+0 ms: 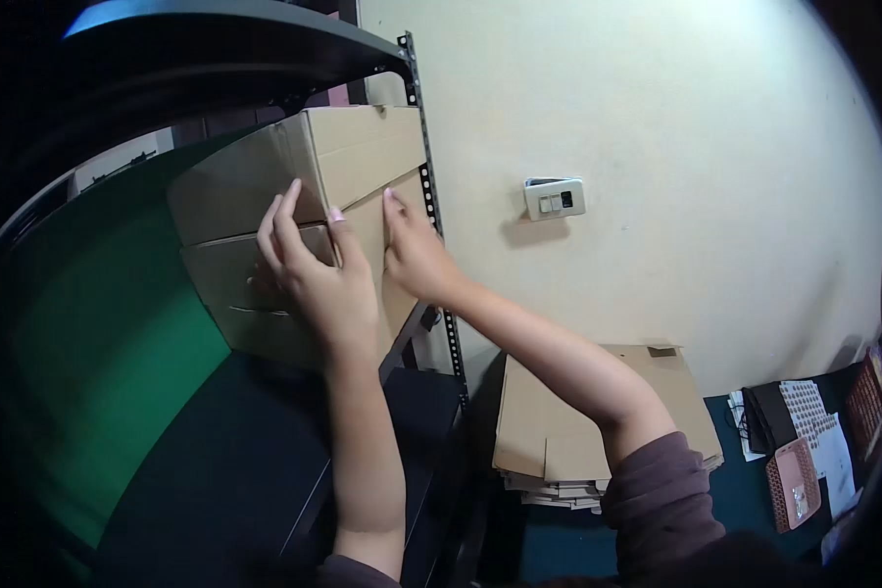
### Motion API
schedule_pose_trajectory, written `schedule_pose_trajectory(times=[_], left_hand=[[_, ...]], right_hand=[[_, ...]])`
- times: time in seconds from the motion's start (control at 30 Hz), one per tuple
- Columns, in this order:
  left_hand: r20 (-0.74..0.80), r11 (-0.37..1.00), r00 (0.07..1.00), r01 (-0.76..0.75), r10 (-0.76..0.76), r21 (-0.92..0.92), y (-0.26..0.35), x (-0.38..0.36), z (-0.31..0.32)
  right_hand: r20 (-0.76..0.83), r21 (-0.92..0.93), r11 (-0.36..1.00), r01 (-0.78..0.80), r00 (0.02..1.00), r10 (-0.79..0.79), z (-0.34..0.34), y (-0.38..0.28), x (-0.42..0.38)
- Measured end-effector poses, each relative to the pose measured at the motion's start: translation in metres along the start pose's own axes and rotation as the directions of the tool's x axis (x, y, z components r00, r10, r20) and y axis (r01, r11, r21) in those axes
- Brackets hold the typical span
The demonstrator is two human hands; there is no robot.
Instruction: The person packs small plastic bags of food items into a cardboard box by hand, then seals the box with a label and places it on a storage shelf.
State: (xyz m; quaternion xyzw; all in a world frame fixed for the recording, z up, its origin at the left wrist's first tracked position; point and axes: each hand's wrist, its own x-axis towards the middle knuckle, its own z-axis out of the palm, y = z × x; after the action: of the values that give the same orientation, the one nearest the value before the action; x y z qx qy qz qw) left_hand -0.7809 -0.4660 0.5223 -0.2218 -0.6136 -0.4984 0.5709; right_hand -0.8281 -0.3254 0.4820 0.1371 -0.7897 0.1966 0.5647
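- My view looks down and forward at a cardboard box [304,216] sitting on a dark metal shelf [265,461], against the shelf's perforated upright post [429,196].
- My left hand [318,279] lies flat on the near face of the box, fingers spread and pointing up; it presses rather than grips.
- My right hand [412,250] rests on the box's right corner beside the post, fingers extended along the edge; it is not closed around anything either.
- The two hands sit close together but do not touch.
- Right of the box and lower down, a stack of flattened cardboard [559,441] leans near the cream wall [657,118], under a light switch [555,199].
- Risk, as I judge it: the box looks tilted, and open palms give only friction, so it could slide toward me off the shelf.
- The corner near the post could snag, and my right fingers could get pinched between box and metal.
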Motion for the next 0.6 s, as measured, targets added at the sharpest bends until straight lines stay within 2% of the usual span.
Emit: schedule_pose_trajectory(times=[0.07,0.13,0.2,0.23,0.3,0.33,0.37,0.4,0.43,0.47,0.53,0.57,0.6], left_hand=[[-0.019,1.000,1.000,-0.002,0.002,-0.029,0.001,0.000,0.003],[-0.020,0.999,1.000,-0.006,0.005,-0.033,0.001,-0.001,0.002],[-0.030,0.991,1.000,-0.008,0.004,-0.130,0.004,-0.002,0.002],[-0.072,0.993,0.997,-0.015,0.007,-0.120,0.010,-0.005,0.002],[-0.099,0.989,0.985,-0.144,0.145,0.009,0.025,-0.016,-0.003],[-0.082,0.991,0.988,-0.130,0.129,-0.008,0.028,-0.027,-0.004],[0.004,0.950,0.951,-0.308,0.309,-0.053,0.029,-0.040,-0.005],[0.074,0.874,0.873,-0.472,0.481,-0.116,0.030,-0.052,-0.006],[0.131,0.812,0.816,-0.516,0.563,-0.272,0.024,-0.070,-0.001],[0.232,0.803,0.790,-0.469,0.568,-0.368,0.022,-0.094,0.002],[0.467,0.831,0.729,-0.254,0.500,-0.495,0.013,-0.148,0.012],[0.617,0.875,0.684,-0.065,0.389,-0.479,0.011,-0.177,0.012],[0.754,0.915,0.587,0.051,0.296,-0.399,0.004,-0.209,0.011]], right_hand=[[0.025,-0.075,0.997,0.037,0.999,-0.035,-0.002,-0.004,-0.004],[0.096,0.029,0.999,-0.022,0.995,0.019,-0.010,-0.008,-0.006],[0.139,0.006,1.000,-0.008,0.990,0.007,-0.025,-0.007,-0.006],[0.184,-0.012,1.000,0.007,0.983,-0.005,-0.035,-0.004,-0.007],[0.169,-0.048,0.999,0.019,0.986,-0.010,-0.056,-0.001,-0.015],[0.162,-0.065,0.997,0.030,0.987,-0.019,-0.072,0.000,-0.023],[0.158,-0.082,0.996,0.043,0.987,-0.029,-0.090,0.001,-0.032],[0.117,-0.070,0.998,0.004,0.993,0.004,-0.109,0.001,-0.046],[0.132,-0.144,0.989,-0.046,0.989,0.065,-0.126,0.010,-0.067],[0.143,-0.216,0.972,-0.092,0.982,0.125,-0.143,0.022,-0.093],[0.162,-0.339,0.922,-0.189,0.953,0.255,-0.186,0.035,-0.154],[0.171,-0.452,0.857,-0.246,0.920,0.354,-0.210,0.043,-0.187],[0.132,-0.513,0.783,-0.351,0.869,0.476,-0.236,0.038,-0.216]])
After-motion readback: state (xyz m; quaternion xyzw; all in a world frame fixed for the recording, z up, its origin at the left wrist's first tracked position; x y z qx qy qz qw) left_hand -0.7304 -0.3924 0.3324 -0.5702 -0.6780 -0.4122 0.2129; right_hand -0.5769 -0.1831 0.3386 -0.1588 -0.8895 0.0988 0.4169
